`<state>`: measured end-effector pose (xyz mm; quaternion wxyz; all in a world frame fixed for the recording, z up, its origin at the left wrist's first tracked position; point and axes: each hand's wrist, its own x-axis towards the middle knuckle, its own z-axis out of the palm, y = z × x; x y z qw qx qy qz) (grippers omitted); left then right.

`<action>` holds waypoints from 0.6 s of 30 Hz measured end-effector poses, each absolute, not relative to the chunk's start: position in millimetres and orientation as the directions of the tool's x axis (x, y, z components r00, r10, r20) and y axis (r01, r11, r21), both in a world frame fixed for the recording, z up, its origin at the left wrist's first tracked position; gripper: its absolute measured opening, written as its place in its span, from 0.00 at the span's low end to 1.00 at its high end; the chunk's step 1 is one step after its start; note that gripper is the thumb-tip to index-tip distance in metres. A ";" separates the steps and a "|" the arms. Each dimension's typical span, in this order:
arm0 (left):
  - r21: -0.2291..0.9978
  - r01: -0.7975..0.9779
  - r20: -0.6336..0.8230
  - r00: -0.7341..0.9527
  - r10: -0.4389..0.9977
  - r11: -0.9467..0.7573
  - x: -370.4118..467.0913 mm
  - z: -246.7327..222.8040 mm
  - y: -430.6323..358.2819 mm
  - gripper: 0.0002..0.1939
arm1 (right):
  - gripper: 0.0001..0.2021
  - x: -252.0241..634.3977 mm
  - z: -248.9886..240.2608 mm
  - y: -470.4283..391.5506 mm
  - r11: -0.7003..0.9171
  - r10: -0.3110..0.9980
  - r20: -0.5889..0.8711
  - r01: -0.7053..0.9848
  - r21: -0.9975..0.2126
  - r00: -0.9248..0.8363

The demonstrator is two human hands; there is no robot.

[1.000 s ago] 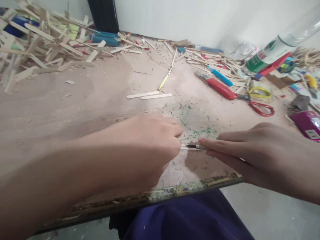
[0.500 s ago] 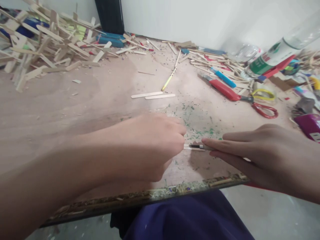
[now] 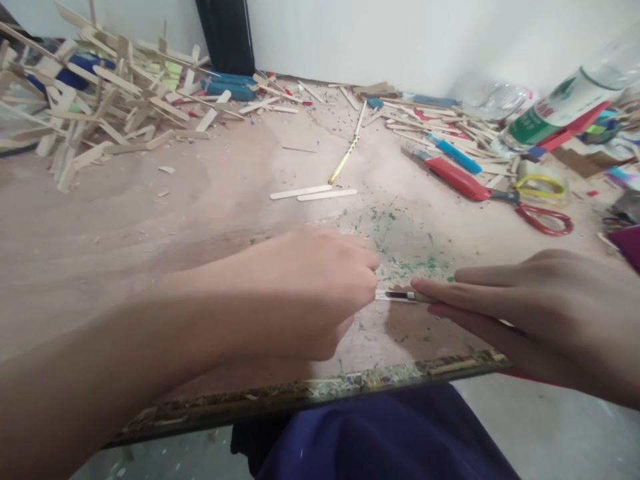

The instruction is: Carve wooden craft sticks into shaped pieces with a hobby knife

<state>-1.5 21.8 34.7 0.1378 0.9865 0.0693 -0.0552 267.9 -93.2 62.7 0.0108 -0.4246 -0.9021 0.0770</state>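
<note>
My left hand [image 3: 320, 293] is closed, knuckles up, low over the front of the table. Its fingers hold down a pale wooden craft stick [image 3: 381, 295], and only a short end of it shows past them. In my right hand [image 3: 520, 307] a slim craft knife [image 3: 419, 297] is pinched between the fingers, with most of its handle hidden. The dark blade points left and lies along the visible end of the stick. Just beyond the hands, two craft sticks [image 3: 327, 195] lie side by side near a yellow pencil-like rod [image 3: 343, 165].
Heaped craft sticks [image 3: 115, 107] fill the back left. To the right lie red-and-yellow-handled scissors [image 3: 543, 207], a red cutter [image 3: 457, 179], a blue pen-like tool [image 3: 455, 153] and a plastic bottle [image 3: 545, 113]. Green shavings [image 3: 400, 260] dot the worn tabletop [image 3: 210, 180].
The whole view has shifted slightly, so everything appears a little farther right. Both hands keep the same grip, with the knife still at the end of the stick.
</note>
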 end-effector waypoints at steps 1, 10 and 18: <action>0.262 0.158 -0.143 0.982 0.124 -0.952 -1.1 35.3 21.6 0.10 | 0.19 267.4 62.7 -93.0 0.630 0.764 -0.053 0.762 -0.150 -0.643; 0.288 0.243 -0.231 0.956 0.179 -0.926 0.8 36.0 20.0 0.07 | 0.22 253.7 69.7 -91.7 0.653 0.747 -0.055 0.747 -0.125 -0.662; 0.332 0.230 -0.109 0.973 0.205 -0.915 -6.4 26.5 18.1 0.07 | 0.20 256.3 67.0 -79.7 0.532 0.784 -0.121 0.760 -0.373 -0.609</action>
